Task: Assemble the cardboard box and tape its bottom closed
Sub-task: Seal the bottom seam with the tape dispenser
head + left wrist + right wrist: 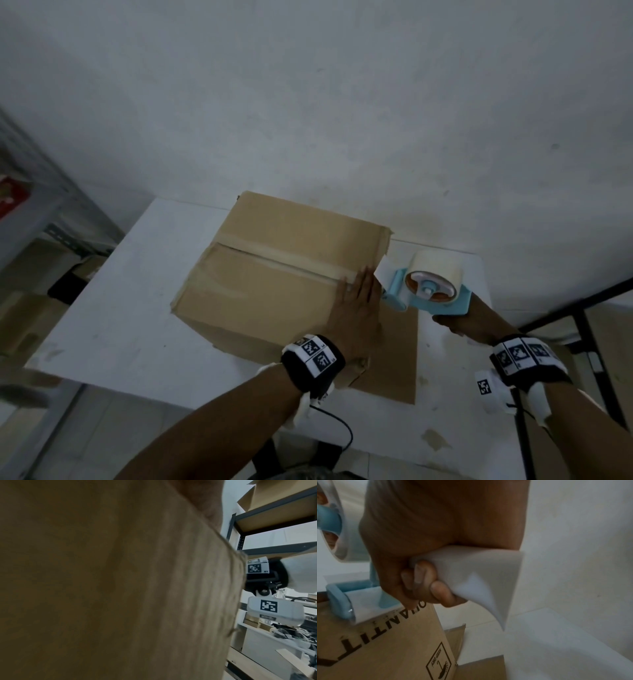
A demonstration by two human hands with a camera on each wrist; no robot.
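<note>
Cardboard box (274, 274) upside down on worktop (113, 308), seam tape laid. Left hand (359, 308) flat, pressing tape end. Right hand (462, 322) gripping tape dispenser (428, 291) at box edge. Next: probably cut tape, smooth down.

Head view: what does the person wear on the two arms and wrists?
Both forearms are bare, without sleeves. The left wrist band is black, topped with white tiles that carry black square code markers; a thin black cable hangs below it. The right wrist band is similar, with a white marked housing beside it.
</note>
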